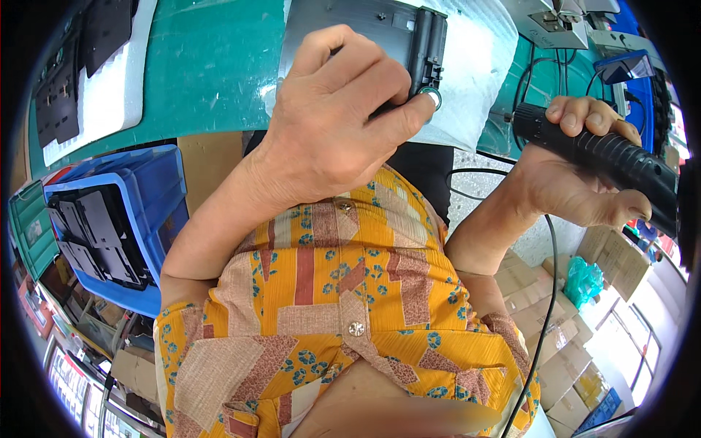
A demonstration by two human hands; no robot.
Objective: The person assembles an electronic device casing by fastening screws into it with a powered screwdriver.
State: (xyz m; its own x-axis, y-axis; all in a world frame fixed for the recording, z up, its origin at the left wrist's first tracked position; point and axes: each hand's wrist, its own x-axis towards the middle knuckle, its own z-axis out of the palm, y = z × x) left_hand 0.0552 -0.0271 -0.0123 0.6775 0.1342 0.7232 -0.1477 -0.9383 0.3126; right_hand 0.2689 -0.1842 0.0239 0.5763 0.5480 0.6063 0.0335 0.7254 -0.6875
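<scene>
My left hand (pixel 343 109) is closed over the near part of a black plastic panel (pixel 365 22), its fingers curled and thumb stretched to the right. At the thumb tip is a small round shiny piece (pixel 432 97) with a dark rim, beside the panel's ribbed right edge. I cannot tell whether that piece is fixed to the panel. Off to the right, my right hand (pixel 577 168) grips a black electric screwdriver (pixel 621 160) with a ribbed cylindrical body. Its far right end runs into the dark rim of the view, so the tip is hidden.
The panel lies on a white foam sheet (pixel 478 66) on a green worktop (pixel 212 66). More black panels (pixel 62 95) rest on white foam at the left. A blue crate (pixel 164 197) holds black parts. A black cord (pixel 553 270) hangs near my right arm; cardboard boxes (pixel 562 350) stand behind it.
</scene>
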